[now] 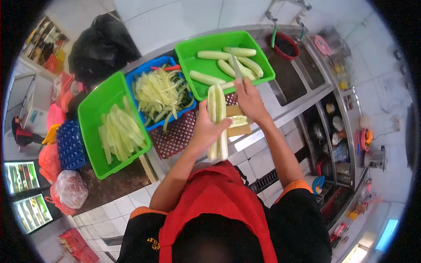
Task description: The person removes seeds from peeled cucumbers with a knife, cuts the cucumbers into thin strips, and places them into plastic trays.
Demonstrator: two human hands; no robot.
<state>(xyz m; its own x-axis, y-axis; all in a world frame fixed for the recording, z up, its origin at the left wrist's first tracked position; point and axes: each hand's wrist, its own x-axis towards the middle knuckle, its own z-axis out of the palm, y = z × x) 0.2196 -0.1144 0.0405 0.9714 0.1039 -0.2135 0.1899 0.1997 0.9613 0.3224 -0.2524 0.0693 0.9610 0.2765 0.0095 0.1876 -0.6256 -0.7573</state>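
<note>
At far left, a blue egg tray (71, 144) sits beside a green tub (101, 101) holding pale strips. Next comes a blue tub (186, 109), heaped with peelings, a red-handled tool (165, 67) lying at its far edge. A red mesh mat (169, 142) spreads on the near side. The left hand (205, 129) has its grip closed around a long split cucumber (217, 103), held upright in view, nearer the body than the second green tub (210, 65), where whole peeled cucumbers (206, 78) lie. Just right, a seeded piece (238, 121) rests on a board (240, 130). The right hand (250, 98) grips a knife (235, 65), blade pointing away over that tub. Farther right, a sink (283, 83) is set into the bench (272, 101).
</note>
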